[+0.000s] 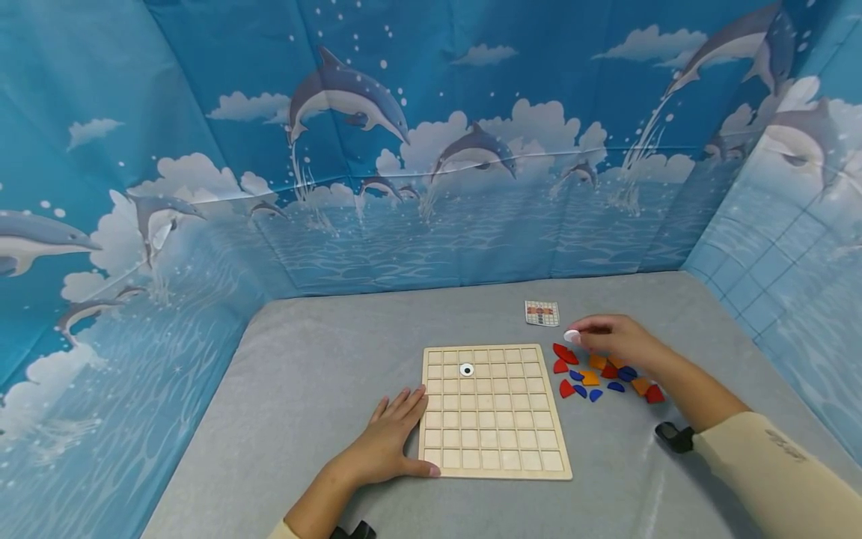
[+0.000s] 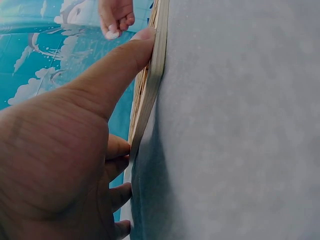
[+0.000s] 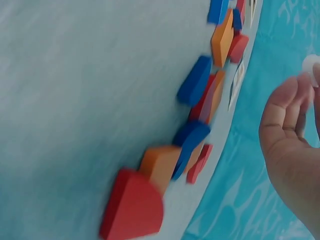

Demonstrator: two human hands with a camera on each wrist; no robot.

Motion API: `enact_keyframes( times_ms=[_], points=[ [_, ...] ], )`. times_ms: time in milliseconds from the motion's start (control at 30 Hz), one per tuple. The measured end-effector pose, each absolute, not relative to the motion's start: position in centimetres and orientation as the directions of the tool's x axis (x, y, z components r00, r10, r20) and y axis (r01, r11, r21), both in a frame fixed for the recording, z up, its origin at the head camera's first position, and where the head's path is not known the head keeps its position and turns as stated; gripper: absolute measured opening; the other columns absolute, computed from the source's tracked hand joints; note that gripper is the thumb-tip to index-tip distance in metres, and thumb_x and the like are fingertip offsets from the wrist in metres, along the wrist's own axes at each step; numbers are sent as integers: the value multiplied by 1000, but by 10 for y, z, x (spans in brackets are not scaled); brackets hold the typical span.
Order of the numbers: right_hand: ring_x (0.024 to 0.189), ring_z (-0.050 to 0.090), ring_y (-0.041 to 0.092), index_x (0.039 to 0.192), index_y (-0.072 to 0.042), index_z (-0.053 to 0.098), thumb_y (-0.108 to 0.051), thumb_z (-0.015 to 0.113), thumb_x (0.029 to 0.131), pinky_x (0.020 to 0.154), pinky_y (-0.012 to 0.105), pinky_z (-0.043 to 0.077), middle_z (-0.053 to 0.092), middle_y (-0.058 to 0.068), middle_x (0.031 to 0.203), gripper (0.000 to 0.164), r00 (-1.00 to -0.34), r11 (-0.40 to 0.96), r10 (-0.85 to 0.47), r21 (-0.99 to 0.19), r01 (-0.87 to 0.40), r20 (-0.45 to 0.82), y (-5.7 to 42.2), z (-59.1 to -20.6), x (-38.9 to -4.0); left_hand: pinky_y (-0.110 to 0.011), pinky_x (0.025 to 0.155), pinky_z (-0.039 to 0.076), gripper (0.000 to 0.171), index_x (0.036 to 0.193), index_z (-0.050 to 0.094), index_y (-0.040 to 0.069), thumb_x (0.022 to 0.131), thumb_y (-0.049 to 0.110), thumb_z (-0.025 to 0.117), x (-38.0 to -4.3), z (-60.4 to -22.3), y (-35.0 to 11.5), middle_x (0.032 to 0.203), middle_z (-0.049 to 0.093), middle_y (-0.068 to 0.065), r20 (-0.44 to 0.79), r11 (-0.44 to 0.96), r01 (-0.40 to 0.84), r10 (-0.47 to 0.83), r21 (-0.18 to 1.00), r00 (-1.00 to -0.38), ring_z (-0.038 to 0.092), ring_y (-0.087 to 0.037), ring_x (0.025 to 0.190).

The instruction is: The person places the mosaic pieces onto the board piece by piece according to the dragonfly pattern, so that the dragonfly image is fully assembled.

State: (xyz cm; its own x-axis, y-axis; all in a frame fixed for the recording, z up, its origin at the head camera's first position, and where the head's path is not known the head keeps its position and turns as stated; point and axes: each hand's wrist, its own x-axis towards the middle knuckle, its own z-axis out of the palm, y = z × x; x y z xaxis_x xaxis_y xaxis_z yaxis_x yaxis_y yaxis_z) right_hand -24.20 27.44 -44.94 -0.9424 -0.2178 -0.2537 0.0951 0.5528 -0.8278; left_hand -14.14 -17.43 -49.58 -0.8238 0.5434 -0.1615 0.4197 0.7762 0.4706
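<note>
A wooden grid board point(image 1: 494, 439) lies on the grey table. My left hand point(image 1: 392, 434) rests at its left side with fingers spread, fingertips on the left edge and thumb at the near left corner. In the left wrist view, the thumb point(image 2: 117, 67) lies along the board's edge point(image 2: 159, 55). One white disc with a black dot point(image 1: 467, 370) sits in an upper cell of the grid. Above the loose pieces, my right hand point(image 1: 616, 340) pinches a white round disc point(image 1: 572, 336) between thumb and fingers; its upper face shows plain white.
Right of the board lie several red, orange and blue pieces, among them a red quarter piece point(image 1: 567, 388), an orange piece point(image 1: 590, 378) and a blue piece point(image 1: 616, 386). A small printed pattern card point(image 1: 542, 313) lies behind them. A dolphin-print curtain point(image 1: 431, 224) borders the table.
</note>
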Motion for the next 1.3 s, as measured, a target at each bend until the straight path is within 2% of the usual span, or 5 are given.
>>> enact_keyframes(
  times_ms=[300, 600, 767, 933, 1300],
  points=[
    [88, 66, 21, 137, 0, 57, -27, 59, 103, 85, 36, 59, 70, 15, 113, 43, -923, 418, -303, -903, 96, -239, 253, -451, -249, -61, 126, 7, 120, 164, 16, 16, 75, 72, 74, -143, -499, -174, 172, 9, 4, -176, 785, 409, 535, 465, -826, 7, -27, 160],
    [111, 67, 29, 138, -5, 59, -37, 64, 100, 93, 41, 57, 67, 18, 130, 51, -896, 418, -380, -907, 56, -230, 235, -455, -250, -61, 126, 6, 119, 164, 15, 16, 76, 72, 73, -143, -498, -174, 172, 7, 4, -179, 780, 412, 542, 470, -821, 6, -27, 160],
    [103, 70, 30, 132, -1, 62, -27, 64, 100, 91, 41, 59, 70, 22, 117, 41, -898, 382, -394, -924, 35, -197, 221, -458, -252, -62, 126, 6, 119, 164, 16, 15, 76, 71, 74, -142, -496, -173, 173, 8, 3, -179, 776, 410, 544, 479, -820, 6, -27, 160],
    [95, 70, 26, 136, 2, 58, -21, 64, 101, 89, 39, 59, 71, 22, 110, 43, -880, 354, -434, -935, 32, -194, 205, -461, -256, -61, 126, 6, 119, 164, 16, 15, 76, 70, 75, -142, -496, -173, 173, 8, 3, -177, 780, 409, 539, 474, -823, 6, -27, 160],
    [99, 72, 29, 130, 8, 60, -7, 60, 100, 89, 42, 60, 66, 20, 106, 33, -864, 315, -464, -948, 43, -193, 176, -467, -258, -61, 126, 5, 119, 164, 16, 16, 76, 72, 74, -143, -497, -174, 173, 7, 5, -186, 785, 405, 536, 469, -823, 5, -26, 160]
  ],
)
